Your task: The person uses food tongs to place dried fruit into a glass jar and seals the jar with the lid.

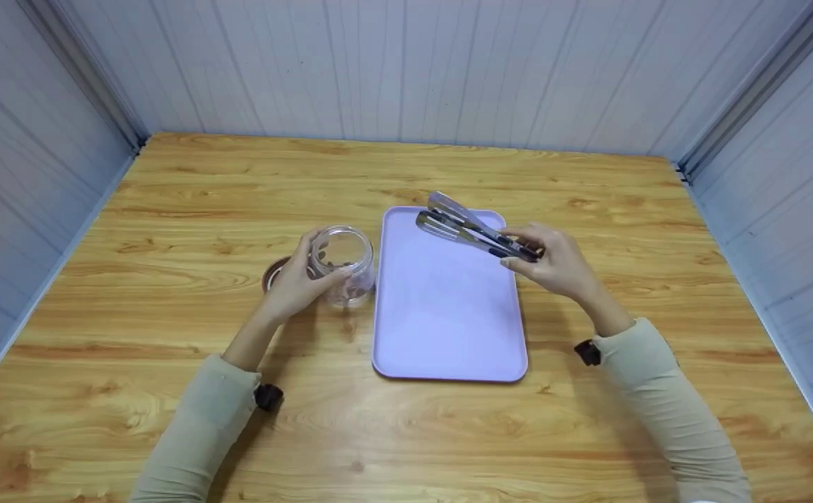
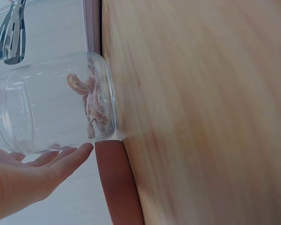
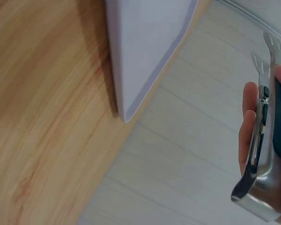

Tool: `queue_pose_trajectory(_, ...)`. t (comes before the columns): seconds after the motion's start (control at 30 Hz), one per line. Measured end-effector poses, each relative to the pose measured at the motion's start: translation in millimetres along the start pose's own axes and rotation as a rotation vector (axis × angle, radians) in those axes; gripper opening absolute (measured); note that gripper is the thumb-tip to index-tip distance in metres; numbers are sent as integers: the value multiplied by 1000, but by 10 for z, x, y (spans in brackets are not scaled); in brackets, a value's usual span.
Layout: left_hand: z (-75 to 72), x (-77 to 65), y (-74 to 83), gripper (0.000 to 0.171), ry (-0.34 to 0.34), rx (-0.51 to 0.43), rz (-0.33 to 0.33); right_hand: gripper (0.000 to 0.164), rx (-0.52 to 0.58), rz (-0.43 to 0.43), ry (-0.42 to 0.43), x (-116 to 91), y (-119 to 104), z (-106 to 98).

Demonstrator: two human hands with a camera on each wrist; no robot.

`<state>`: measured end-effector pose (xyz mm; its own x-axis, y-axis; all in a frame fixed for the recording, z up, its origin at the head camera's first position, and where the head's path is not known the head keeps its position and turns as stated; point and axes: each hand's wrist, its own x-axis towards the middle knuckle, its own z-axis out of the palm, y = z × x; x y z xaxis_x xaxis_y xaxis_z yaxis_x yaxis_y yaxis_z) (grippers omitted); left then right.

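Observation:
My left hand [image 1: 296,288] grips a clear, lidless jar [image 2: 51,105] with its thumb and fingers around the side. Several wrinkled, reddish-brown dried pieces [image 2: 96,103] lie at the bottom of the jar, which stands upright on the table. My right hand [image 1: 554,260] holds metal food tongs [image 1: 473,232] by their dark grips, above the upper right of a pale purple tray [image 1: 448,314]. The slotted tips point to the left and are a little apart, with nothing visible between them. The tray's surface is bare.
Behind the left hand, a reddish-brown lid [image 2: 117,183] lies on the wooden table [image 1: 169,314] beside the jar, partly hidden in the head view. The jar stands close to the tray's left edge. Pale panel walls [image 1: 406,70] enclose the table's back and sides.

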<state>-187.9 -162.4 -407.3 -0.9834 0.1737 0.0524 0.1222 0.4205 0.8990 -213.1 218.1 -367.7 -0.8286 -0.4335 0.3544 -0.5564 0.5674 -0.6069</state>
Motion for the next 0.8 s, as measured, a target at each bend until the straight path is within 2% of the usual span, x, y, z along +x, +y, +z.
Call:
queue_pose_trajectory(0.43, -1, 3, -9, 84, -2, 0, -1, 41, 18, 95, 134, -180, 155, -65)
queue_pose_trajectory(0.7, 8, 9, -13, 76, -5, -47, 38, 44, -59, 178, 205, -307, 229, -136)
queue_pose_trajectory(0.8, 5, 7, -7, 77, -1, -31, 33, 45, -76, 216, 250, -359, 260, -143)
